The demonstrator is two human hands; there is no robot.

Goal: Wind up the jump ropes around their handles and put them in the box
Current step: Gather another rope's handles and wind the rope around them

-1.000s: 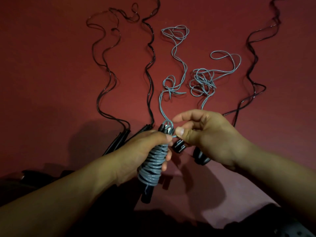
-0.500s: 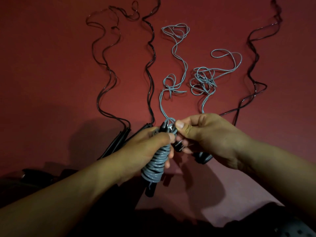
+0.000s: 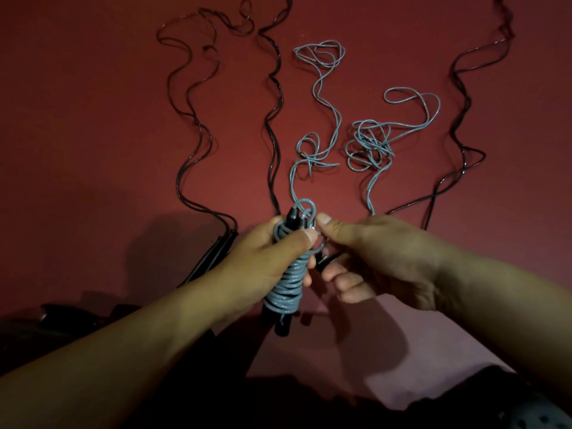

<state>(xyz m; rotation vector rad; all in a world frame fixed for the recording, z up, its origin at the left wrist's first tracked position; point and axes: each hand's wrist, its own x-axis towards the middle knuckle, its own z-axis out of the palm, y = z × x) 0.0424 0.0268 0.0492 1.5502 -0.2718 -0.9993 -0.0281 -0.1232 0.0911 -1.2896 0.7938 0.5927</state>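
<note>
At the far left, a black jump rope (image 3: 198, 125) is lying in long waves on the red desk (image 3: 93, 119), its dark handles (image 3: 216, 252) resting near the left forearm. Just right of it, a second black strand (image 3: 274, 103) is running down toward the hands.

The left hand (image 3: 263, 261) is gripping a pair of black handles (image 3: 283, 323) wound with tight grey coils (image 3: 288, 289); its fingers are curling round the bundle and its thumb is pressing across the upper turns. The handles are standing nearly upright, tips poking out above and below the coils. A small loop of grey jump rope (image 3: 305, 205) is rising over the top of the bundle, and the unwound length is trailing away across the desk in loose curls.

The right hand (image 3: 380, 258) is sitting just beside the left, thumb and forefinger pinching the grey rope at the top of the bundle, lower fingers loosely curled.

Further right, another grey rope (image 3: 371, 144) is lying in a tangled heap, one strand leading toward the right hand. At the far right, another black rope (image 3: 461, 125) is snaking across the desk.
</note>
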